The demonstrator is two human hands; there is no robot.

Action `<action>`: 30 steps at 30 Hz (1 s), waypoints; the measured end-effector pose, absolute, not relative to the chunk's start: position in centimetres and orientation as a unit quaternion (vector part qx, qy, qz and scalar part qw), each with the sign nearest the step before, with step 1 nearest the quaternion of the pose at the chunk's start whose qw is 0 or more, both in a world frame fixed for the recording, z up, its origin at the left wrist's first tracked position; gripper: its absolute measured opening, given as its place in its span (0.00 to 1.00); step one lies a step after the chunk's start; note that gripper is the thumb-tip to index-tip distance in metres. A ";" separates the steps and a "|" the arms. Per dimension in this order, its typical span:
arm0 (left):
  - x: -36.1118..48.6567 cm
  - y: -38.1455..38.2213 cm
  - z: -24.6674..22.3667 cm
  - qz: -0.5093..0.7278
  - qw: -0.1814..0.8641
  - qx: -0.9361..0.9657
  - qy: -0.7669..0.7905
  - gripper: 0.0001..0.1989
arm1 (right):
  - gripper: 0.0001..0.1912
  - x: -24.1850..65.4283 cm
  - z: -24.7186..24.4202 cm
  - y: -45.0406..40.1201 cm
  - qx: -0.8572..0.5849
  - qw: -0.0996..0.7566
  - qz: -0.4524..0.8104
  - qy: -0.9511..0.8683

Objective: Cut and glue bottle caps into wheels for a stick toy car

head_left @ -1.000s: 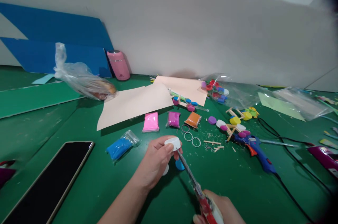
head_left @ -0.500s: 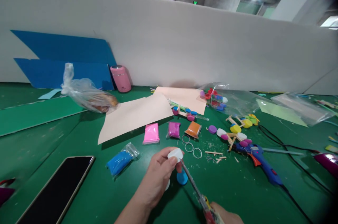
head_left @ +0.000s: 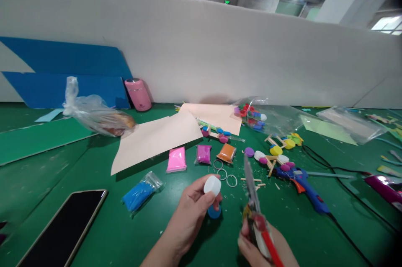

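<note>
Between the thumb and fingers of my left hand [head_left: 196,206] is a white bottle cap [head_left: 212,185], tilted so its flat face shows. A blue cap [head_left: 214,211] lies on the table just beneath those fingertips, partly covered by them. My right hand [head_left: 262,244] is wrapped round scissors [head_left: 252,189] with red-and-white handles. Their blades point up and away, apart from the white cap, and look smeared by motion. Beyond the hands lie several thin rings [head_left: 231,181] and cut wooden sticks [head_left: 251,180] among small scraps.
A blue glue gun [head_left: 306,187] with its cord lies right, near stick-and-cap models [head_left: 274,162]. Packets of pink [head_left: 176,159], purple [head_left: 204,154], orange [head_left: 226,153] and blue clay [head_left: 138,195] sit ahead and left. A phone [head_left: 63,229] lies front left; a pink flask [head_left: 138,95] stands behind.
The scissors have moved away from the white cap, to the right, and their blades have swung upright. My left hand still holds the cap, now turned slightly. The view has shifted a little.
</note>
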State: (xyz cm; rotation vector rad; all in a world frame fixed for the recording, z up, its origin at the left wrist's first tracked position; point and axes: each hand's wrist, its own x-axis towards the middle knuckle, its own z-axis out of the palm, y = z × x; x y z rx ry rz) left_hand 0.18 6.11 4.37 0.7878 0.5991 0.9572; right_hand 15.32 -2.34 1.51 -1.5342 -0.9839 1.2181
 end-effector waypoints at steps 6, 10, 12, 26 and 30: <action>0.5 5.5 4.1 0.417 0.775 0.365 0.303 0.18 | 0.12 13.0 3.2 1.1 -0.511 0.604 0.494 -0.361; 0.8 5.3 4.2 0.421 0.768 0.351 0.330 0.19 | 0.11 12.1 4.4 2.0 -0.470 0.630 0.515 -0.342; 0.9 5.3 4.3 0.423 0.758 0.359 0.343 0.19 | 0.11 12.0 4.8 2.0 -0.473 0.630 0.514 -0.340; 0.6 5.5 4.3 0.406 0.692 0.464 0.376 0.11 | 0.10 13.1 6.4 1.7 -0.547 0.565 0.424 -0.449; 0.5 5.6 4.1 0.404 0.693 0.470 0.370 0.11 | 0.08 13.3 5.7 1.5 -0.557 0.556 0.385 -0.482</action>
